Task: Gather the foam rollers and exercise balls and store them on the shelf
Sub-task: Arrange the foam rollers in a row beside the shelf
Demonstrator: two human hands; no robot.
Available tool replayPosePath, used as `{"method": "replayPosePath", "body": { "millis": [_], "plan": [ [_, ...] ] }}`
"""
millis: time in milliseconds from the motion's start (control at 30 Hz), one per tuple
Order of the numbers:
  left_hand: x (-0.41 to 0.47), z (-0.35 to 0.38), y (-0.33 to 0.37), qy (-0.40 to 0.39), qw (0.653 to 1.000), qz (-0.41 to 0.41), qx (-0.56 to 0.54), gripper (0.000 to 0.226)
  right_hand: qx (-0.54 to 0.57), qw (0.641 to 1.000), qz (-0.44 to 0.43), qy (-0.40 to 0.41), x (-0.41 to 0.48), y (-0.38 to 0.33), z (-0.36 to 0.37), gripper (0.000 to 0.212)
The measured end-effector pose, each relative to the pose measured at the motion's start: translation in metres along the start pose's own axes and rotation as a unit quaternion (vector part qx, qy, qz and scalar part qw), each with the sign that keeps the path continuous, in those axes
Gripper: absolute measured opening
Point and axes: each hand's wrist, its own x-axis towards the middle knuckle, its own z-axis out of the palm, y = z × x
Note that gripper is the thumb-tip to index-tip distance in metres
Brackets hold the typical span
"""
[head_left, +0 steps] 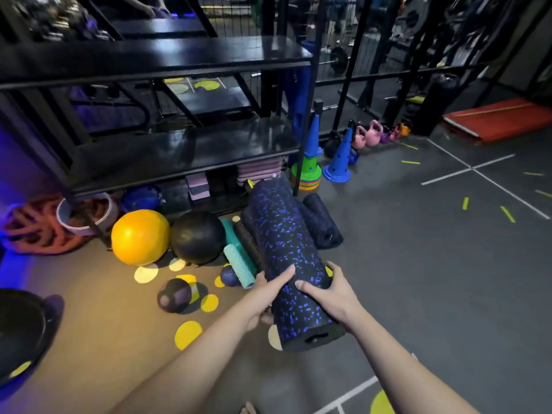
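A long black foam roller with blue speckles (283,234) is held between both hands, its far end pointing at the black shelf (191,153). My left hand (265,297) holds its left side, fingers laid across the top. My right hand (331,291) grips its right side. On the floor lie a short black roller (322,222), a teal ridged roller (239,265) and a dark thin roller (248,240). A yellow ball (139,236), a black ball (197,236), a small dark ball (230,276) and a purple-black ball (174,294) sit left of them.
Blue cones (340,156) and a stack of coloured discs (306,174) stand right of the shelf, with kettlebells (370,134) behind. Orange rope (38,231) and rings lie at the left. Yellow floor dots (187,334) are scattered about. A red mat (501,118) lies far right.
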Motion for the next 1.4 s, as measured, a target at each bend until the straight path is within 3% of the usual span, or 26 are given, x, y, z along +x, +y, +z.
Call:
{"method": "replayPosePath", "body": {
  "millis": [100,200,333,433,500,600,767,833,933,967,1067,1133,1233,1400],
  "plan": [
    [0.047,0.007,0.024,-0.006,0.999,-0.022,-0.032,0.078,-0.055,0.997,-0.04,-0.021,0.044,-0.017,-0.014,0.101],
    [0.094,0.004,0.056,0.006,0.995,-0.022,-0.094,0.101,-0.06,0.997,-0.044,-0.038,0.089,-0.034,-0.024,0.097],
    [0.145,-0.008,0.107,0.006,0.998,-0.04,-0.04,0.072,-0.009,0.999,-0.014,-0.042,0.153,-0.042,-0.032,0.092],
    [0.189,-0.015,0.138,0.02,0.999,-0.026,-0.022,0.07,0.078,0.995,0.046,-0.03,0.213,-0.039,-0.033,0.116],
    [0.225,-0.02,0.153,0.018,0.999,-0.026,-0.033,0.082,0.133,0.984,0.109,-0.049,0.255,-0.04,-0.034,0.131],
    [0.288,-0.028,0.174,0.032,0.998,-0.037,-0.047,0.099,0.179,0.965,0.159,-0.108,0.331,-0.039,-0.029,0.102],
    [0.413,-0.029,0.207,0.077,0.993,-0.053,-0.078,0.058,0.162,0.947,0.178,-0.214,0.492,-0.025,-0.02,0.1],
    [0.462,-0.018,0.216,0.11,0.985,-0.088,-0.099,0.054,0.144,0.943,0.191,-0.233,0.555,-0.022,-0.024,0.109],
    [0.526,0.002,0.225,0.144,0.982,-0.107,-0.06,0.066,0.097,0.948,0.189,-0.237,0.626,-0.014,-0.042,0.094],
    [0.546,0.006,0.225,0.136,0.984,-0.112,-0.038,0.066,0.075,0.949,0.19,-0.241,0.648,-0.007,-0.047,0.1],
    [0.604,0.014,0.217,0.125,0.982,-0.12,0.08,0.056,-0.084,0.956,0.178,-0.217,0.713,0.018,-0.058,0.148],
    [0.64,0.015,0.214,0.144,0.973,-0.111,0.139,0.054,-0.193,0.943,0.188,-0.197,0.749,0.04,-0.06,0.158],
    [0.691,0.003,0.199,0.165,0.965,-0.14,0.148,0.048,-0.272,0.925,0.197,-0.176,0.796,0.07,-0.056,0.157],
    [0.763,-0.031,0.137,0.185,0.942,-0.191,0.205,0.048,-0.313,0.923,0.167,-0.15,0.87,0.135,-0.018,0.147]
  ]
}}
